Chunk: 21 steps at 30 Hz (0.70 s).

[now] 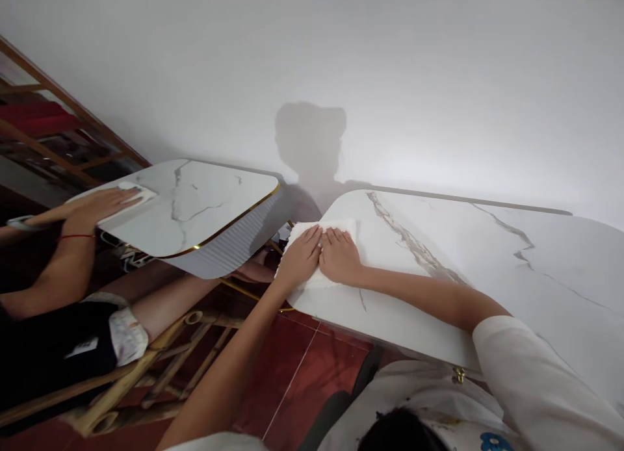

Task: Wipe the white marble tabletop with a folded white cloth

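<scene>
A white cloth point(316, 281) lies directly beneath both hands at the rounded left end of a white marble-patterned tabletop point(439, 223), near the centre of the frame. The left hand point(301, 255) covers its left part and the right hand point(340, 256) its right part, so neither is nearer. The hands sit side by side, inner edges almost together, fingertips toward the top of the frame. Both are open and laid flat, palms down — they rest on the cloth rather than grasp it. The cloth's long axis is hard to tell under the fingers; the tabletop's runs rightward, slanting slightly down, so most of its surface lies on the right hand's side.

At the left of the frame, another person's hand point(104, 203) rests on a pale cloth point(145, 195) atop a second marble-patterned tabletop point(209, 197) with gold trim point(234, 219) and a ribbed side point(229, 246). A bamboo chair point(168, 366) stands at lower left.

No brand can be read. A pale label point(82, 347) on the other person's black garment point(43, 347), lower left, bears marks too small to make out — and the blue print point(494, 442) at the lower right shows no legible lettering.
</scene>
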Each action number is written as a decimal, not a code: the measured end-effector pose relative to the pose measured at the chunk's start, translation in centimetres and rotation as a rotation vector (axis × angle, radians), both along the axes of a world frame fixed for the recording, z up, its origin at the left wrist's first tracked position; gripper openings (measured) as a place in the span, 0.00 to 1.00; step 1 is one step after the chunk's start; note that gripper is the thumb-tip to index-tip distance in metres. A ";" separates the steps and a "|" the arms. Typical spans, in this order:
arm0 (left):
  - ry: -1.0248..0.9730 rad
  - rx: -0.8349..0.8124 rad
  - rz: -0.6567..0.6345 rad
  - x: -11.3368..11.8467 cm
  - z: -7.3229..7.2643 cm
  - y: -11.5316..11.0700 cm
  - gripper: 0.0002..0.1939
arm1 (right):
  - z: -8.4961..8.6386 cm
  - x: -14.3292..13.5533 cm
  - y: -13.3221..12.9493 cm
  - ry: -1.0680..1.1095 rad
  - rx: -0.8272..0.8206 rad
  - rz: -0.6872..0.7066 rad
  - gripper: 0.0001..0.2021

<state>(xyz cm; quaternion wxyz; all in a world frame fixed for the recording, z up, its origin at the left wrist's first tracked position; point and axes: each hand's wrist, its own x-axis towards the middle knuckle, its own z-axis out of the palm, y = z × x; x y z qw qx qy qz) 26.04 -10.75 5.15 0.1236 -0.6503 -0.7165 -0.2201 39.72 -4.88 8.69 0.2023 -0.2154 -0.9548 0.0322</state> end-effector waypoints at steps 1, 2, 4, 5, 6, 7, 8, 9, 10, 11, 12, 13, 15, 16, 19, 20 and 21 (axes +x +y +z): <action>0.004 0.008 0.019 0.7 -0.1 -1.0 0.26 | 0.0 0.5 -0.7 -0.004 -0.002 0.023 0.24; 0.006 0.017 0.040 1.4 -0.3 -2.0 0.27 | 0.0 1.1 -1.3 -0.009 -0.007 0.048 0.24; 0.004 0.031 0.090 3.0 -0.4 -3.5 0.27 | 0.1 2.3 -2.3 -0.025 -0.017 0.099 0.24; 0.001 0.035 0.115 3.8 -0.4 -4.1 0.27 | 0.2 2.9 -2.6 -0.033 -0.021 0.122 0.24; 0.001 0.035 0.137 4.6 -0.4 -4.5 0.26 | 0.3 3.5 -2.8 -0.040 -0.024 0.142 0.25; 0.003 0.030 0.155 5.4 -0.3 -4.9 0.26 | 0.4 4.2 -3.0 -0.047 -0.025 0.158 0.25; 0.008 0.022 0.169 6.1 -0.3 -5.1 0.26 | 0.5 4.8 -3.1 -0.053 -0.025 0.169 0.25; 0.016 0.010 0.177 6.8 -0.2 -5.2 0.27 | 0.5 5.4 -3.1 -0.059 -0.024 0.176 0.25; 0.024 -0.003 0.179 7.4 -0.1 -5.1 0.27 | 0.6 6.0 -3.0 -0.064 -0.024 0.178 0.25; 0.030 -0.016 0.176 8.0 0.0 -5.0 0.27 | 0.6 6.6 -2.9 -0.067 -0.024 0.178 0.26; 0.034 -0.025 0.169 8.5 0.0 -4.7 0.27 | 0.6 7.1 -2.6 -0.070 -0.023 0.176 0.26; 0.035 -0.030 0.158 8.9 0.1 -4.3 0.27 | 0.6 7.6 -2.4 -0.073 -0.023 0.172 0.26; 0.032 -0.030 0.132 9.5 0.2 -3.2 0.27 | 0.6 8.4 -1.6 -0.078 -0.021 0.151 0.26; 0.030 -0.027 0.120 9.7 0.3 -2.5 0.26 | 0.6 8.6 -1.1 -0.080 -0.020 0.134 0.25; 0.043 -0.020 0.076 9.8 0.5 0.0 0.26 | 0.7 9.0 0.8 -0.072 -0.013 0.069 0.25; 0.054 -0.019 0.057 9.7 0.6 1.0 0.26 | 0.7 9.0 1.5 -0.069 -0.009 0.046 0.24; 0.065 -0.018 0.038 9.5 0.6 2.0 0.26 | 0.7 8.8 2.2 -0.067 -0.003 0.025 0.24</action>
